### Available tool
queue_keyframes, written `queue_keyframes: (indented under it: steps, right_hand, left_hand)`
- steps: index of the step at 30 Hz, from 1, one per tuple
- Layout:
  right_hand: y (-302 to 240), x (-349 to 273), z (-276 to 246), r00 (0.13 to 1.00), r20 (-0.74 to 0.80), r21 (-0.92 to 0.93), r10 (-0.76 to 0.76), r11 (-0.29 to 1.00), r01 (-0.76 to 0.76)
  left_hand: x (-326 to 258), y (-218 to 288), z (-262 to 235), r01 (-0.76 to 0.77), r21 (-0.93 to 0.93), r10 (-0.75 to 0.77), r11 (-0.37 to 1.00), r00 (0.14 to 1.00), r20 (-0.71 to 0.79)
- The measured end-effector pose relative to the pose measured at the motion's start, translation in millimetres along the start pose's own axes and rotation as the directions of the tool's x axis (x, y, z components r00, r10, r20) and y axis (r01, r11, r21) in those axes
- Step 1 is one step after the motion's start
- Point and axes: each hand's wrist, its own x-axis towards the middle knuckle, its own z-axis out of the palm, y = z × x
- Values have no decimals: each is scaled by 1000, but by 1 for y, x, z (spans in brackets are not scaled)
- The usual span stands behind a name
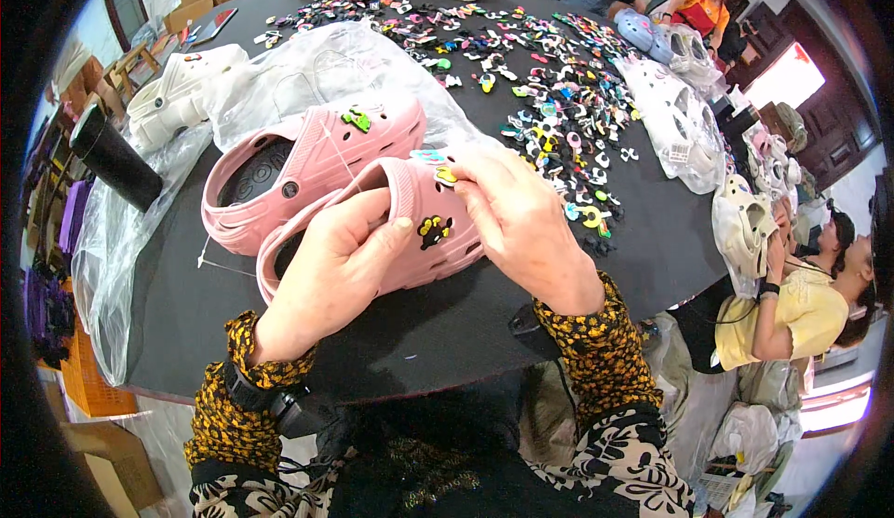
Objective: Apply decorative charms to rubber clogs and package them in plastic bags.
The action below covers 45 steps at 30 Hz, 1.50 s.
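Note:
Two pink clogs lie side by side on the dark table, joined by a thin clear tie. My left hand grips the nearer clog, its fingers inside the opening and the thumb on the upper's edge. My right hand pinches a small yellow and white shoe charm against the top of that clog. Whether its stem sits in a hole is hidden. A black charm with yellow bits is on the same upper. On the farther clog sits a green charm.
Loose shoe charms spread over the table's far and right side. Clear plastic bags lie behind the clogs. A black tumbler and a white clog stand at left. Bagged white clogs line the right edge, where other people sit.

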Motion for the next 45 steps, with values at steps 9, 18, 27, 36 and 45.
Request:
queue_keyframes:
  steps: [9,18,27,36,45]
  right_hand:
    - [-2,-11,-4,996,-11,-59,-85,995,84]
    - [-5,-17,0,994,-83,-26,-73,997,71]
    - [-7,-19,3,997,-60,25,-46,999,47]
    - [-3,-8,1,992,-109,181,64,983,-44]
    - [-6,-11,7,974,-55,320,219,928,-191]
  left_hand:
    - [-2,14,3,51,184,-51,982,999,-4]
    - [-3,23,5,140,94,-140,986,990,-5]
    - [-6,28,4,163,59,-164,985,986,13]
    - [-1,13,-1,96,143,-98,985,995,8]
    - [-4,6,0,-1,76,-2,997,1000,31]
